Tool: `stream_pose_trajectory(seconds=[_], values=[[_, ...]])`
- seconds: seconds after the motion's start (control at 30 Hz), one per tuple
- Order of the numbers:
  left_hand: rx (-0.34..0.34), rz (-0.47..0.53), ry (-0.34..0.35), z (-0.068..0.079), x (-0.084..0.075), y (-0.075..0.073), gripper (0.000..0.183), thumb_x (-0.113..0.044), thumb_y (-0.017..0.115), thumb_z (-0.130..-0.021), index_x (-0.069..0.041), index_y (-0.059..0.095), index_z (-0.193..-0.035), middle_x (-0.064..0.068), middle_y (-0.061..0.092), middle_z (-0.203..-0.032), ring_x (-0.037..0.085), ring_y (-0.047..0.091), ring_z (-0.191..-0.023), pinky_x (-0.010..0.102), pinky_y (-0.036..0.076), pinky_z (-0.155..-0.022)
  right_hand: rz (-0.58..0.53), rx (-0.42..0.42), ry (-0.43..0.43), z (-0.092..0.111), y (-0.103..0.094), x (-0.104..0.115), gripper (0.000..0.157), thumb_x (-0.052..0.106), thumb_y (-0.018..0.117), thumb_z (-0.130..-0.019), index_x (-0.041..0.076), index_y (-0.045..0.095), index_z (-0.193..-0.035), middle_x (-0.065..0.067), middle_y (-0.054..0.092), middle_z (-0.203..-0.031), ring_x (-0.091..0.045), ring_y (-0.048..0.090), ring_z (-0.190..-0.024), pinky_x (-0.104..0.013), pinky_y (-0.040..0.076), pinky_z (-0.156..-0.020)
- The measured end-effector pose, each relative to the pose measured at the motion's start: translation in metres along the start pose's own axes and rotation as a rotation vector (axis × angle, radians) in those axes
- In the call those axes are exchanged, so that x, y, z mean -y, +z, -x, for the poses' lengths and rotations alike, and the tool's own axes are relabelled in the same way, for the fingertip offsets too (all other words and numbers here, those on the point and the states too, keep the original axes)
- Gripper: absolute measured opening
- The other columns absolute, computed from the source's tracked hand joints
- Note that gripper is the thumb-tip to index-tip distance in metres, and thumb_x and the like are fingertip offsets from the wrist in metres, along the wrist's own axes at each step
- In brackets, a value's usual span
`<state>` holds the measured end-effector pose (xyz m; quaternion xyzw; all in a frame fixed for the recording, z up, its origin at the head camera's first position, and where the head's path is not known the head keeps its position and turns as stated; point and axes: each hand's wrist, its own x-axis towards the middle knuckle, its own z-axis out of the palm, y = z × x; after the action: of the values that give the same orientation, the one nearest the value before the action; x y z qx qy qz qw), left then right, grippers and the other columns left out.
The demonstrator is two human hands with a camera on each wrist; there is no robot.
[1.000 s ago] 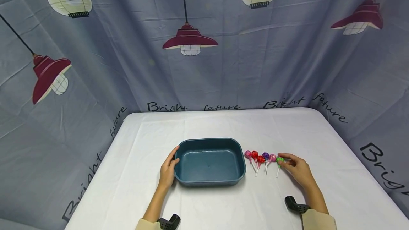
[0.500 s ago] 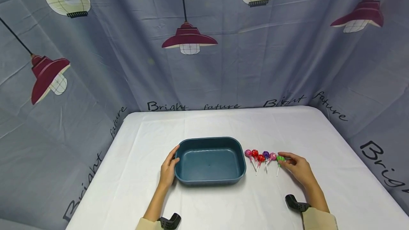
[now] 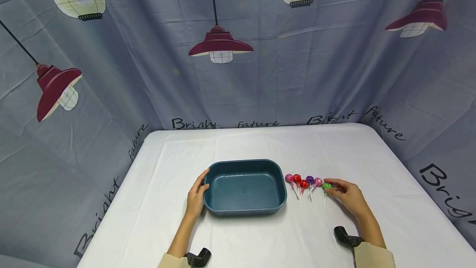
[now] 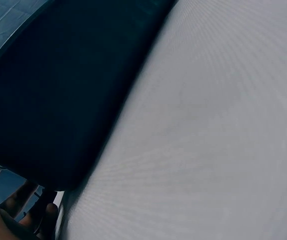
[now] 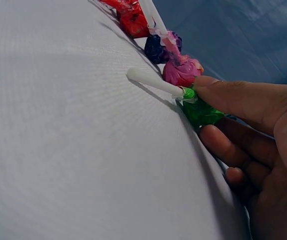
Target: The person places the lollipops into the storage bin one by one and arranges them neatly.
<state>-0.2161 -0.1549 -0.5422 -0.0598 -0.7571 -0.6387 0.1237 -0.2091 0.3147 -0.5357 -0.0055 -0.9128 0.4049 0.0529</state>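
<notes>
We are seeing the green lollipop lying toward the right edge of the worktop, its long axis running from the far edge to the near one. Its candy head is facing the far edge, and its stick is pointing at the near edge, leaning slightly left. The right hand is pinching the head between thumb and fingers; we are not managing to tell whether the head is touching the cloth. Five other lollipops are lying between it and the tray, sticks mostly aiming nearward. The tray is stretching parallel to the far edge, and the left hand is holding its left end, thumb at the rim. We are finding those fingers dark and partly hidden in the left wrist view, though they are appearing slightly spread. The picture's bottom is cutting off the worktop's near edge, and the purple lollipop's stick is hard to separate from its pink neighbour's.
</notes>
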Motion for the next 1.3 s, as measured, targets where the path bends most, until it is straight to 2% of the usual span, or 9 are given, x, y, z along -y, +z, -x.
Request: stream_pose_trajectory(seconds=[0.17, 0.37, 0.63, 0.87, 1.0, 1.1, 1.3], values=[[-0.007, -0.001, -0.012, 0.0, 0.001, 0.0, 0.043, -0.004, 0.046, -0.093, -0.018, 0.052, -0.133, 0.001, 0.048, -0.136, 0.025, 0.047, -0.118, 0.019, 0.036, -0.094, -0.006, 0.01, -0.013, 0.001, -0.001, 0.001, 0.04, 0.026, 0.067, -0.085, 0.004, 0.062, -0.117, -0.008, 0.063, -0.094, -0.013, 0.052, -0.073, -0.023, 0.041, -0.061], [-0.004, -0.004, -0.032, 0.001, -0.002, -0.001, 0.043, -0.006, 0.046, -0.093, -0.021, 0.052, -0.133, -0.001, 0.047, -0.136, 0.024, 0.045, -0.12, 0.028, 0.036, -0.097, -0.003, 0.031, -0.009, 0.001, -0.002, 0.001, 0.041, 0.028, 0.068, -0.084, 0.004, 0.063, -0.117, -0.007, 0.063, -0.094, -0.014, 0.052, -0.076, -0.023, 0.043, -0.063], [0.008, -0.001, -0.063, 0.001, -0.004, -0.002, 0.043, -0.006, 0.047, -0.094, -0.022, 0.052, -0.133, -0.004, 0.047, -0.136, 0.021, 0.045, -0.12, 0.027, 0.035, -0.097, -0.029, 0.092, 0.0, 0.003, -0.008, 0.003, 0.042, 0.027, 0.068, -0.083, 0.003, 0.063, -0.117, -0.007, 0.064, -0.093, -0.013, 0.055, -0.075, -0.023, 0.045, -0.064], [0.037, -0.005, -0.056, 0.007, -0.032, -0.003, 0.043, -0.001, 0.044, -0.093, -0.008, 0.048, -0.135, 0.007, 0.045, -0.138, 0.031, 0.043, -0.122, 0.042, 0.035, -0.099, -0.059, 0.117, -0.01, 0.005, -0.014, 0.002, 0.043, 0.025, 0.069, -0.082, 0.001, 0.062, -0.117, -0.009, 0.065, -0.094, -0.011, 0.057, -0.075, -0.022, 0.046, -0.066], [0.035, -0.02, -0.067, 0.008, -0.04, -0.003, 0.043, 0.0, 0.044, -0.093, -0.007, 0.047, -0.135, 0.008, 0.044, -0.138, 0.031, 0.043, -0.122, 0.042, 0.035, -0.099, -0.052, 0.111, -0.002, 0.004, -0.016, 0.0, 0.043, 0.026, 0.068, -0.083, 0.002, 0.062, -0.118, -0.011, 0.065, -0.098, -0.01, 0.058, -0.077, -0.02, 0.045, -0.066], [0.026, -0.022, -0.056, 0.006, -0.035, -0.003, 0.043, 0.001, 0.044, -0.093, -0.005, 0.047, -0.135, 0.01, 0.044, -0.138, 0.032, 0.043, -0.122, 0.041, 0.036, -0.098, -0.044, 0.1, 0.008, 0.005, -0.018, 0.001, 0.044, 0.029, 0.068, -0.083, 0.002, 0.062, -0.118, -0.013, 0.064, -0.106, -0.008, 0.058, -0.08, -0.019, 0.044, -0.068], [0.008, 0.0, -0.052, 0.0, -0.006, -0.002, 0.042, -0.005, 0.047, -0.093, -0.017, 0.051, -0.133, 0.003, 0.045, -0.138, 0.026, 0.041, -0.124, 0.046, 0.032, -0.101, -0.041, 0.092, 0.025, 0.007, -0.02, 0.001, 0.05, 0.035, 0.066, -0.083, 0.004, 0.06, -0.121, -0.015, 0.061, -0.114, -0.003, 0.057, -0.084, -0.029, 0.044, -0.076]])
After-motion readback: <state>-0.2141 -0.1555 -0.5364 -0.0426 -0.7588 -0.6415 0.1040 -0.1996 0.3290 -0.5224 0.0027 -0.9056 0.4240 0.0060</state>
